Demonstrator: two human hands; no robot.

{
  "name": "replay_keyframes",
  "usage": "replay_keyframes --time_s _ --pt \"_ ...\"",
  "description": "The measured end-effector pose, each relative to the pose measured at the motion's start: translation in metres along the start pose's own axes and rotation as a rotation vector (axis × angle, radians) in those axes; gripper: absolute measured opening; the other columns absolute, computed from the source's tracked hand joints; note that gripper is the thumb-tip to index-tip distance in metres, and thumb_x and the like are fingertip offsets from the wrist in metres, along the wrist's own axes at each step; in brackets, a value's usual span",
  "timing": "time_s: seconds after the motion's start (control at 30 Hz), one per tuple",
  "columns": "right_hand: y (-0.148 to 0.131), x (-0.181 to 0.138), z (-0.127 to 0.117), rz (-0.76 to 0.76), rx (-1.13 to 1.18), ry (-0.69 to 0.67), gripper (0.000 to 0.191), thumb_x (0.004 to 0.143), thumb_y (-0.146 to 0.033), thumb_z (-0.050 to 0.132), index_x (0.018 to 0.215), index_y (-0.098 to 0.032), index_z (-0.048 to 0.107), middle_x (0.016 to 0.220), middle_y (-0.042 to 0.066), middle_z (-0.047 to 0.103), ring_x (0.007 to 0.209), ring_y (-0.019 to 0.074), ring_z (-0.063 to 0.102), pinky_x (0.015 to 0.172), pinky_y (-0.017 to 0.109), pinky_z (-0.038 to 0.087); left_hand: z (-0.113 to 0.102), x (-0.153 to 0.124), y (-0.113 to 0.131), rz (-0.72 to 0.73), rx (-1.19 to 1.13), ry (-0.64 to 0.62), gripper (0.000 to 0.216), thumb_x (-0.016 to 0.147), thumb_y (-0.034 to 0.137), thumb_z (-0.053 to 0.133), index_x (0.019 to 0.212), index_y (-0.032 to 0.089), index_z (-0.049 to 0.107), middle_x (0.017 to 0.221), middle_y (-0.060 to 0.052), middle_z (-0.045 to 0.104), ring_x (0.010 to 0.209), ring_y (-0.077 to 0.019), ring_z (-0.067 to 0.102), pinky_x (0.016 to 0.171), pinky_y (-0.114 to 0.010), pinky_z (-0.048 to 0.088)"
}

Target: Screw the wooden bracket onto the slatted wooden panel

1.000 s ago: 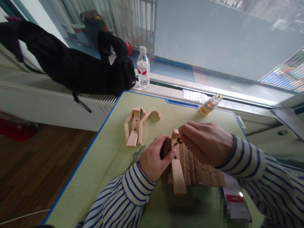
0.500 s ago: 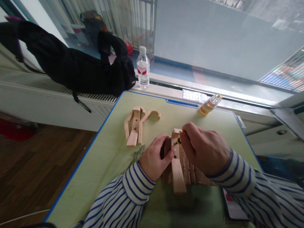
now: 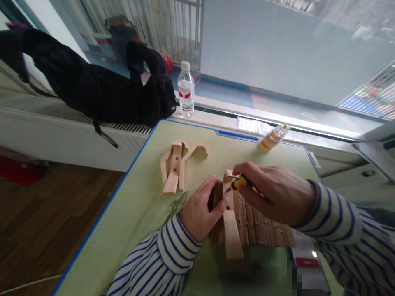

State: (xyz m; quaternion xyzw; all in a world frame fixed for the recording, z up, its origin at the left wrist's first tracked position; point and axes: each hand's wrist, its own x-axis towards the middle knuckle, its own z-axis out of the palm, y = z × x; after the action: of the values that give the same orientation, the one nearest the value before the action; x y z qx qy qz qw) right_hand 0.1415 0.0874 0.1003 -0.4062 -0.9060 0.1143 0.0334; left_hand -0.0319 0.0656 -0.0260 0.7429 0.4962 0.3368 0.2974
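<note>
Working beside a broad window (image 3: 262, 53), at a blue-edged pale green table (image 3: 132, 205); holding the ribbed brown board (image 3: 265, 232) and, against one end, the wooden hook (image 3: 233, 237) in a half-curled left grip (image 3: 200, 211); pinching the yellow-and-black screwdriver (image 3: 238, 181) in a tightly closed right grip (image 3: 273, 189), setting its tip at the upper hole (image 3: 227, 190); apparently screwing the hook down, calling next for steady alignment.
</note>
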Motion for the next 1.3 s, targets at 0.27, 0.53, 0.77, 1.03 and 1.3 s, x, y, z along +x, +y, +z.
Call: replay_keyframes --time_s 0.27,0.53,0.77,1.03,1.3 --pt "0.001 0.004 -0.011 -0.012 -0.120 -0.103 0.016 0.086 -0.025 0.035 0.095 -0.017 0.045 0.075 0.001 0.053 0.058 0.0114 0.043 0.052 0.026 0.026 -0.002 0.000 -0.003 -0.040 -0.025 -0.049 0.047 0.083 0.037 0.050 0.124 0.015 0.043 0.127 -0.011 0.052 0.118 -0.0221 0.049 0.100 -0.038 0.041" --pt "0.005 0.011 -0.010 -0.044 -0.120 -0.098 0.012 0.083 -0.023 0.038 0.089 -0.017 0.046 0.073 0.000 0.051 0.056 0.0107 0.038 0.051 0.027 0.024 -0.001 0.003 -0.003 -0.079 -0.074 -0.070 0.050 0.080 0.035 0.053 0.126 0.016 0.041 0.128 -0.010 0.051 0.118 -0.0230 0.048 0.100 -0.041 0.041" --pt "0.009 0.012 0.000 -0.039 -0.051 -0.057 0.003 0.082 -0.020 0.041 0.085 -0.019 0.042 0.068 -0.003 0.048 0.053 0.0099 0.035 0.048 0.027 0.022 0.001 0.004 -0.005 -0.105 -0.072 -0.086 0.051 0.081 0.033 0.052 0.127 0.018 0.039 0.131 -0.010 0.049 0.121 -0.0239 0.045 0.101 -0.044 0.039" --pt "0.005 0.012 0.009 -0.022 -0.004 -0.001 0.011 0.078 -0.013 0.044 0.086 -0.019 0.041 0.066 -0.004 0.051 0.049 0.0097 0.039 0.043 0.025 0.026 0.004 0.003 -0.012 -0.121 -0.025 -0.071 0.054 0.080 0.035 0.053 0.129 0.018 0.037 0.131 -0.010 0.049 0.120 -0.0249 0.046 0.099 -0.044 0.042" --pt "0.002 0.017 0.014 0.054 0.006 0.082 0.003 0.081 -0.018 0.044 0.081 -0.019 0.041 0.058 -0.003 0.055 0.042 0.0085 0.043 0.037 0.024 0.025 0.002 0.004 -0.010 -0.126 -0.029 -0.083 0.053 0.081 0.036 0.051 0.129 0.019 0.036 0.131 -0.011 0.049 0.119 -0.0255 0.047 0.097 -0.046 0.044"
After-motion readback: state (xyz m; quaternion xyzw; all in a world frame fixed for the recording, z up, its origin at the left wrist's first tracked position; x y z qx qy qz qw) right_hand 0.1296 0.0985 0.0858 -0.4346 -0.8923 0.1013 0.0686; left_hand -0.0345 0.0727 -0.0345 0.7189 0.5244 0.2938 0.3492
